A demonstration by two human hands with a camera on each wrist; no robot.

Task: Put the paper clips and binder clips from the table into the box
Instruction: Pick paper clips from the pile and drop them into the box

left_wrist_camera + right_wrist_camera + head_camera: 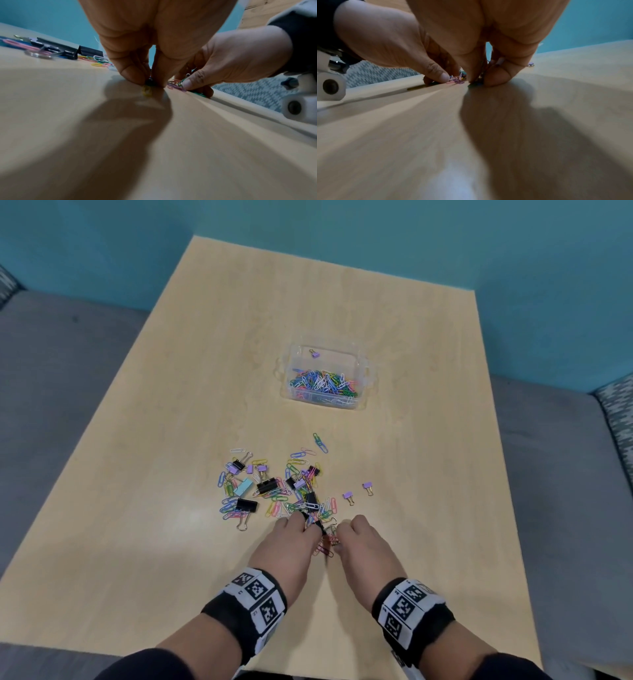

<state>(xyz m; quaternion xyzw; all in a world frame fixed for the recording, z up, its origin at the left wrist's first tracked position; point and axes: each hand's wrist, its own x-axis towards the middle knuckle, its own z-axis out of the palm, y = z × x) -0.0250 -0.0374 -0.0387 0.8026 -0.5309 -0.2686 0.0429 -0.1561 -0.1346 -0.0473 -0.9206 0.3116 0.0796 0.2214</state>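
Down on the worktop (171, 405), seen from my head, my left hand (291, 542) and right hand (359, 546) sat side by side at the near edge of the scattered paper clips (301, 501) and binder clips (267, 486), fingers curled down into them. Farther back stood the clear box (325, 378), already holding many paper clips and one purple binder clip (314, 354). Two more purple binder clips (358, 493) lay apart to the right of the pile.

From my left wrist, my left hand (154, 40) pinched a small black binder clip (150, 82) against the worktop, a yellow paper clip (147, 91) just below it. My right hand (231, 60) pinched coloured clips beside it.

From my right wrist, my right hand (488, 47) gripped a few clips at its fingertips; exactly which was too blurred to tell.
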